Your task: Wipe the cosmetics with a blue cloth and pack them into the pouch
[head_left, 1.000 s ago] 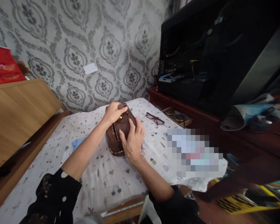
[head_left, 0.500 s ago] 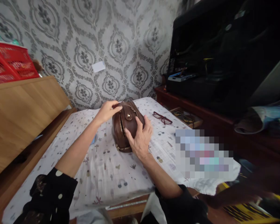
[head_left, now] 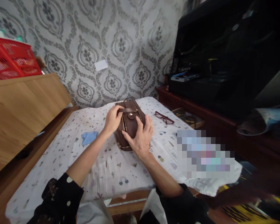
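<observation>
A brown leather handbag [head_left: 128,141] with gold zippers and a round snap tab lies on the patterned white cloth [head_left: 112,174]. My left hand [head_left: 113,119] is at the bag's far left side, its thumb and fingers pinching the bag's strap. Across the near right part of the bag rests my right hand [head_left: 142,138], thumb on the front near a zipper and fingers curved over the right side, gripping it. To the left of the bag is a small blue cloth [head_left: 89,137].
Dark red-framed glasses [head_left: 164,118] lie right of the bag. A pixelated patch hides something at the table's right. At left, a red plastic basket [head_left: 12,59] sits on a wooden panel [head_left: 28,96]. A large black screen-like object [head_left: 214,53] stands on the right.
My left hand has moved nearer and slightly right, lifting the strap off the bag's top. The blue cloth, mostly behind my forearm before, shows more. My right hand keeps its hold.
</observation>
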Tool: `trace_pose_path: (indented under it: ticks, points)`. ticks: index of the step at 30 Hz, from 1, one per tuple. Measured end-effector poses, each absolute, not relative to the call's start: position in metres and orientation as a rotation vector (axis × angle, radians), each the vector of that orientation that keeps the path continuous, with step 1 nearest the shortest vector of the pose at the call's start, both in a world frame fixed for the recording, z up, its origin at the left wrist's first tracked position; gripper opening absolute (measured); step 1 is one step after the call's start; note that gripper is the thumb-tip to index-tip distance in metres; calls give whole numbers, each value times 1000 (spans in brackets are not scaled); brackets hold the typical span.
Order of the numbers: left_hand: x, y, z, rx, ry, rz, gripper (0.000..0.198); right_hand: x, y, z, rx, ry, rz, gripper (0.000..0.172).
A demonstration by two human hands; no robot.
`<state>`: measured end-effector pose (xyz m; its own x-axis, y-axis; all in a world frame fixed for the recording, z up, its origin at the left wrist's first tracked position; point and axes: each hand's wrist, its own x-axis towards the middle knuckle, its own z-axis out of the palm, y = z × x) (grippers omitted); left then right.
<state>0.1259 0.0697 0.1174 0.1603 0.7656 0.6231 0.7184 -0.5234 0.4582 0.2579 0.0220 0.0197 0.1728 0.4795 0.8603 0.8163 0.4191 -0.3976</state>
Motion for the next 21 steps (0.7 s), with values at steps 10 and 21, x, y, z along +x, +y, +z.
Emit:
trace_pose_path:
  ticks: [10,21]
  points:
    - [139,66,113,2394,1693,1319,21,257,21,20,-1231,-1501,-339,77]
    - [125,79,126,2359,1607,1308,17,258,18,15,-1277,-1542,-283,82]
